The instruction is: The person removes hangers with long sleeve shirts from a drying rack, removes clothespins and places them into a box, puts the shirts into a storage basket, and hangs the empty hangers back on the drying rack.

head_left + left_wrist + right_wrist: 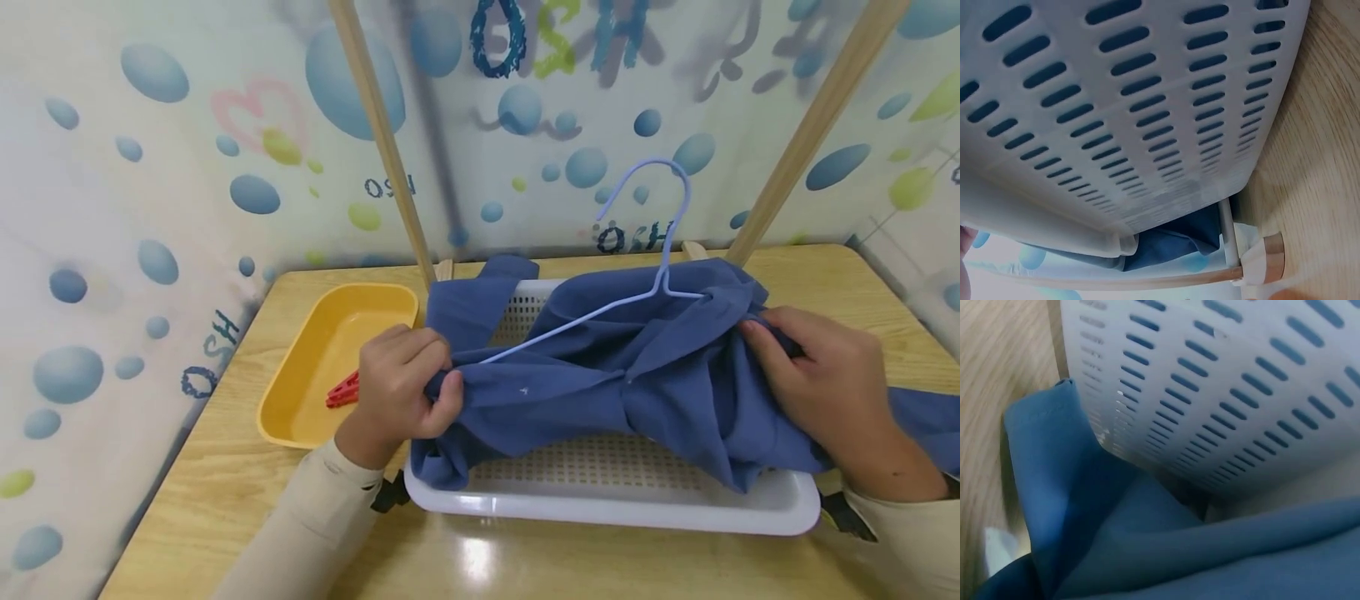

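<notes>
A blue shirt (543, 392) is draped over a white slotted basket (607, 514), partly bunched. My left hand (405, 387) grips its cloth on the left, thumb curled over the fold. On the right, my right hand (828, 387) pinches the shirt between thumb and fingers. A light blue clothes hanger (581, 319) pokes up from the shirt with its hook upward; its right arm goes under the cloth and its left arm runs toward my left hand. In the right wrist view, a hemmed end of the shirt (1047, 444) hangs outside the basket wall.
Left of the basket stands a yellow tray (300, 375) with red clothespins (343, 390) in it, partly behind my left hand. Two wooden poles (386, 142) rise at the back of the wooden table (195, 508). A patterned wall covering (465, 208) stands behind.
</notes>
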`<state>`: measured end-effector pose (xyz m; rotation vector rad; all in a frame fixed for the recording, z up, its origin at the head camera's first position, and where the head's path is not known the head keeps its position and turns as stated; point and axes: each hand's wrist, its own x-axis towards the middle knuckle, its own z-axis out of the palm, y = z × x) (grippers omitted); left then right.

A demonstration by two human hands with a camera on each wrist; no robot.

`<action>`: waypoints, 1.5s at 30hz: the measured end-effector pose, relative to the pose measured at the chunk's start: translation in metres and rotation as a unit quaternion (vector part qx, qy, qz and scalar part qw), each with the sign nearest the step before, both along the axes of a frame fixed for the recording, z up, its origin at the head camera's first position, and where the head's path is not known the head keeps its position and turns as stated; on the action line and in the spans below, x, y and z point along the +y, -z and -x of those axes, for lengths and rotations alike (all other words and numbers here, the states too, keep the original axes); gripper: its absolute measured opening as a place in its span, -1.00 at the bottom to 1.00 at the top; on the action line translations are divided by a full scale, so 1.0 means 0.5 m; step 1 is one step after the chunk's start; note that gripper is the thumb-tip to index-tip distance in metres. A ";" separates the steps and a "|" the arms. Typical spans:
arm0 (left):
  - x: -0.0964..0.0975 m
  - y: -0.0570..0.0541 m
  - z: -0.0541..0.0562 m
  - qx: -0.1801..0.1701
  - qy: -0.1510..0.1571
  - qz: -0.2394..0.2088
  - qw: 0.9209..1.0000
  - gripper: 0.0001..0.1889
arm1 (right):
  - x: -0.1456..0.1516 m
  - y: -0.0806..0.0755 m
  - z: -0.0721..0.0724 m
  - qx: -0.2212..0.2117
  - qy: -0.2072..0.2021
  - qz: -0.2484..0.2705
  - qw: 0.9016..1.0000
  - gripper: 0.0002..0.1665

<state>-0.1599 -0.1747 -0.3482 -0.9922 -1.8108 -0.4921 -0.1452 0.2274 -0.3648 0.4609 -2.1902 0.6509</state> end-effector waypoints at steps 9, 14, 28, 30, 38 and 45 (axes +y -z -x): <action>-0.001 -0.003 0.003 0.011 -0.031 -0.012 0.999 -0.52 | -0.001 -0.001 0.000 -0.012 0.022 0.029 0.999 -0.84; 0.000 -0.001 0.004 0.007 -0.042 -0.019 0.999 -0.53 | 0.001 -0.002 0.001 -0.012 0.033 0.035 0.999 -0.82; -0.001 0.006 0.003 -0.026 -0.054 -0.028 0.998 -0.59 | -0.003 0.007 0.005 -0.001 0.034 0.065 0.997 -0.76; -0.001 0.006 0.004 -0.032 -0.056 -0.028 0.998 -0.60 | -0.003 0.008 0.006 0.002 0.033 0.069 0.997 -0.75; -0.001 0.008 0.004 -0.035 -0.058 -0.032 0.997 -0.60 | -0.005 0.010 0.006 0.002 0.032 0.073 0.997 -0.77; -0.001 0.007 0.004 -0.046 -0.059 -0.033 0.997 -0.60 | -0.005 0.011 0.006 0.008 0.036 0.079 0.996 -0.73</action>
